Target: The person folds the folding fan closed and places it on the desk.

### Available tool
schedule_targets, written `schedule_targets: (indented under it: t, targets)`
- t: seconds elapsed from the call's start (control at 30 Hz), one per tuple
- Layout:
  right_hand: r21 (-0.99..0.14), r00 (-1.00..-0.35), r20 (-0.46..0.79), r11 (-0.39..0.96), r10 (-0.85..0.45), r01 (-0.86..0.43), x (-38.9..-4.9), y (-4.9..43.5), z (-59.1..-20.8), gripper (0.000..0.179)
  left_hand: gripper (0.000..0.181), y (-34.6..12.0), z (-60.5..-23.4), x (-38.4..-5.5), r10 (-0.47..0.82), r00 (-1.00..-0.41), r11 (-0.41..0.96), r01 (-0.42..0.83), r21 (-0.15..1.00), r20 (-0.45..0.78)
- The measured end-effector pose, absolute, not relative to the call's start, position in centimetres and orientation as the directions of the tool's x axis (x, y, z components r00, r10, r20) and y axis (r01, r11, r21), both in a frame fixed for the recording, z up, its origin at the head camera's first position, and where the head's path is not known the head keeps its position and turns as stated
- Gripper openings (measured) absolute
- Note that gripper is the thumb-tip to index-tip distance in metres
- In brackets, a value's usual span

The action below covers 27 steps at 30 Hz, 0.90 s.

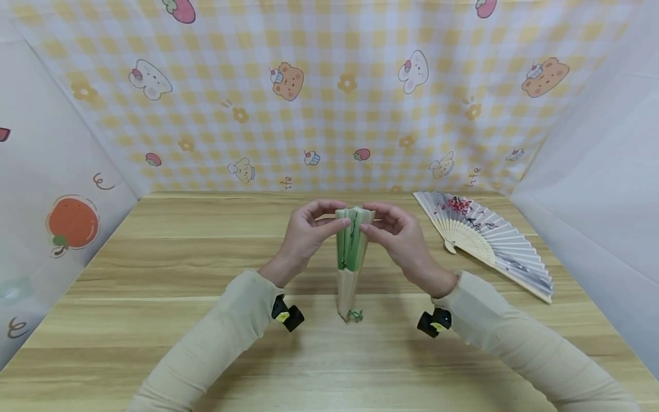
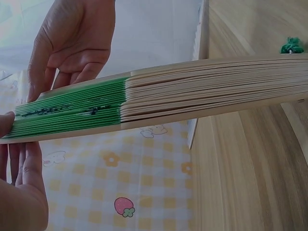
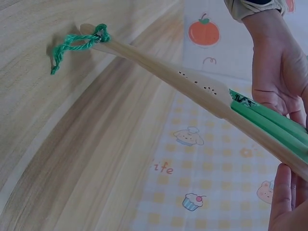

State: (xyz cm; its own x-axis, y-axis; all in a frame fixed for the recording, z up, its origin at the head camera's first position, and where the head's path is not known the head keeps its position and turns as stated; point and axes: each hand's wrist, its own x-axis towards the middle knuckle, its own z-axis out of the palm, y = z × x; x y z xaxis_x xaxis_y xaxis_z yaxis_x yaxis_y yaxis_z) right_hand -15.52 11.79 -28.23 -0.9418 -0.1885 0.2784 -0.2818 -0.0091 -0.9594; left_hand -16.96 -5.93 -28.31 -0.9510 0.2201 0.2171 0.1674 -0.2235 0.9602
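A green folding fan [image 1: 354,243] with pale wooden ribs is held nearly closed in the middle of the table, its pleats bunched and slightly spread at the top. My left hand [image 1: 304,234] pinches its left edge between thumb and fingers. On the opposite edge, my right hand [image 1: 401,240] pinches the fan near the top. In the left wrist view the green pleats [image 2: 72,108] and stacked ribs [image 2: 202,89] show side-on. A green cord [image 3: 72,43] is tied at the narrow pivot end, which points toward me.
An opened white folding fan [image 1: 481,240] with red blossoms lies at the right of the wooden table [image 1: 195,246]. Behind stands a yellow checked cloth [image 1: 329,114] with cartoon prints. White cloths [image 1: 602,171] hang along both sides.
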Motion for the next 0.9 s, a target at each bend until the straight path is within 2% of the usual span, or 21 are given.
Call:
schedule_targets:
  t: [0.4, 0.9]
  targets:
    - [-0.947, -0.921, 0.32, -0.034, -0.224, -0.32, -15.29, 11.31, -28.32, 0.037, 0.025, -5.79, -28.66, -17.04, 0.217, -0.948, -0.228, 0.183, 0.956, 0.233]
    - [-0.957, -0.919, 0.291, -0.069, -0.266, -0.283, -15.19, 11.27, -28.14, 0.035, 0.026, -5.91, -28.3, -16.98, 0.238, -0.946, -0.219, 0.171, 0.961, 0.222]
